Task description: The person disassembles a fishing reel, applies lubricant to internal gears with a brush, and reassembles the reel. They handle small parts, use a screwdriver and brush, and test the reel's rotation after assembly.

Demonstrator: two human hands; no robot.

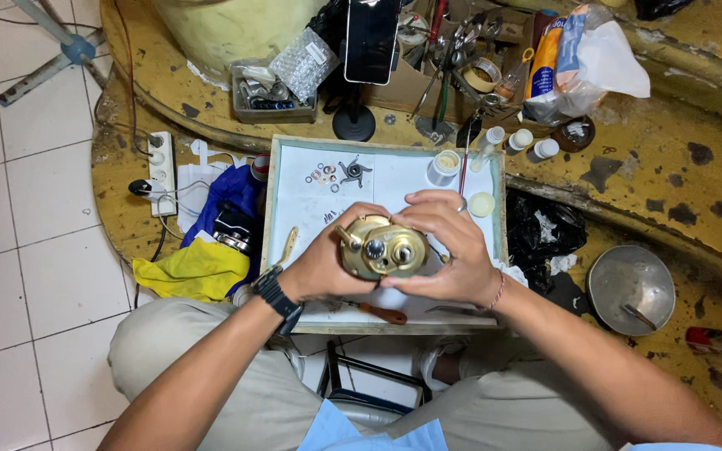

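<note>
Together, left hand [321,266] and right hand [449,249] grip closed around the gold reel [380,247].

Ahead of you a dark phone screen [371,40] stands upright on a stand, an orange-and-white packet [546,58] at its right.

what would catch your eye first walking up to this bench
The gold fishing reel at centre, gripped between the left hand and right hand over a white-lined tray. Behind it, small washers and a star-shaped part lie on the tray, with a phone on a stand above.
</note>
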